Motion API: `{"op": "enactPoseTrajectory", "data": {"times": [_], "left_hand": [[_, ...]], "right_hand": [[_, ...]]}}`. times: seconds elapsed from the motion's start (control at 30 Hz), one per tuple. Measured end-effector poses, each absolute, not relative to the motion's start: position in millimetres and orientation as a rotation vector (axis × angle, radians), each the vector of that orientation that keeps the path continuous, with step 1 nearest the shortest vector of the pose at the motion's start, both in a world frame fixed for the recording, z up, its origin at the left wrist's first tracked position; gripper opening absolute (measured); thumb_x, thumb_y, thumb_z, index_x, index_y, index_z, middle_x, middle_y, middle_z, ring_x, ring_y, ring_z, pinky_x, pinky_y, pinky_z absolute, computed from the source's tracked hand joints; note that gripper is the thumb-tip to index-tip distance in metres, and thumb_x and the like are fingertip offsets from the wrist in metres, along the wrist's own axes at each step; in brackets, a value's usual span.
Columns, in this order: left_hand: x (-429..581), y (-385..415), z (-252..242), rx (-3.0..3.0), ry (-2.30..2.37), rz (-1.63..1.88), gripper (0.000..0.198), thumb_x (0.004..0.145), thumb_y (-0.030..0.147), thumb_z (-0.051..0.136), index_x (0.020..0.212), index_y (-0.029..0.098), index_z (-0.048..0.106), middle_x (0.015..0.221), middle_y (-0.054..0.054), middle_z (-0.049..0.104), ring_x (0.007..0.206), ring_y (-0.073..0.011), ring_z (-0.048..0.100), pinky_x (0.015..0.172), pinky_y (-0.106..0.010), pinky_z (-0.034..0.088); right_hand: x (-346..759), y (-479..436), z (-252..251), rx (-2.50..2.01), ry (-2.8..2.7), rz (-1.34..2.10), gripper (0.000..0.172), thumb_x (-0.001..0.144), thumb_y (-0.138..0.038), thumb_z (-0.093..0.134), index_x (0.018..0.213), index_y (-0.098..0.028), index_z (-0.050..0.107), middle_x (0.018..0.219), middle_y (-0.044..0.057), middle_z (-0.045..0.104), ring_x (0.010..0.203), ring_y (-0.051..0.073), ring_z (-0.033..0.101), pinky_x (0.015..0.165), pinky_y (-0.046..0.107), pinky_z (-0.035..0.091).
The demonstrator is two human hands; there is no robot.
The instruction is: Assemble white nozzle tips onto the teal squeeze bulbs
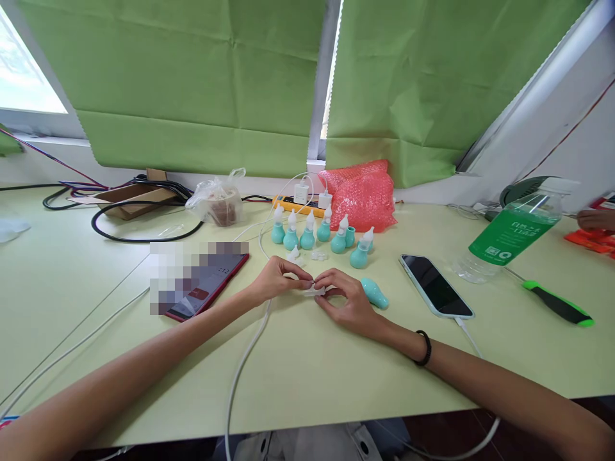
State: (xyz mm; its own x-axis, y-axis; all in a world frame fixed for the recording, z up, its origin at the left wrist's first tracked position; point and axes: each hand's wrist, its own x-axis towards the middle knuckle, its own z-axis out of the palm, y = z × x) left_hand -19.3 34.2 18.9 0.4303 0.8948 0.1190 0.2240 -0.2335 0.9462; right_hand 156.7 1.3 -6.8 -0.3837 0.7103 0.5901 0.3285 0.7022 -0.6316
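My left hand (280, 280) and my right hand (350, 302) meet above the table, fingertips closed together on a small whitish plastic piece (314, 291). Fingers cover much of it, so its exact kind is unclear. Just beyond my hands stand several turquoise squeeze bulbs with clear tips, like nasal aspirators (307, 237). Among them is a turquoise bulb (350, 237) with no tip showing. Beside my right hand another turquoise bulb (375, 292) lies on its side. Loose clear plastic tips (295, 256) rest between the standing bulbs and my hands.
A red-edged phone (211, 285) lies left, a charging phone (436, 286) right. Farther right are a green-labelled bottle (514, 230) and a green-black handled tool (557, 303). Behind stand pink bubble wrap (362, 198), a yellow power strip (288, 205) and a bagged cup (223, 208). A white cable (247, 352) crosses the table.
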Motion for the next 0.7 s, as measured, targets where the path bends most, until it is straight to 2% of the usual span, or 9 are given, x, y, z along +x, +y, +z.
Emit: {"op": "enactPoseTrajectory", "data": {"times": [0.3,0.47,0.7], "left_hand": [[-21.5,34.4,18.6,1.790,0.891,0.893,0.020,0.059,0.025,0.067,0.074,0.012,0.069,0.077,-0.007,0.068,0.070,-0.0178,0.061,0.064,-0.025,0.049],[-19.5,28.7,20.5,2.071,0.905,0.968,0.014,0.065,0.019,0.061,0.075,0.014,0.069,0.076,-0.007,0.068,0.070,-0.0159,0.060,0.065,-0.026,0.048],[-19.1,28.3,11.4,2.485,0.690,1.173,0.018,0.073,0.015,0.052,0.084,0.016,0.067,0.078,-0.007,0.068,0.071,-0.0151,0.059,0.065,-0.026,0.046]], "right_hand": [[156.6,4.1,-8.2,-0.881,-1.853,0.608,0.013,0.068,-0.014,0.057,0.080,-0.018,0.053,0.081,0.002,0.050,0.072,0.011,0.054,0.059,0.024,0.055],[156.6,4.0,-7.9,-0.897,-1.826,0.628,0.012,0.067,-0.014,0.058,0.078,-0.017,0.054,0.081,0.002,0.051,0.072,0.012,0.055,0.059,0.025,0.055],[157.5,3.9,-8.0,-0.907,-1.793,0.662,0.011,0.067,-0.019,0.060,0.076,-0.017,0.054,0.081,0.003,0.052,0.072,0.013,0.056,0.056,0.024,0.055]]}}
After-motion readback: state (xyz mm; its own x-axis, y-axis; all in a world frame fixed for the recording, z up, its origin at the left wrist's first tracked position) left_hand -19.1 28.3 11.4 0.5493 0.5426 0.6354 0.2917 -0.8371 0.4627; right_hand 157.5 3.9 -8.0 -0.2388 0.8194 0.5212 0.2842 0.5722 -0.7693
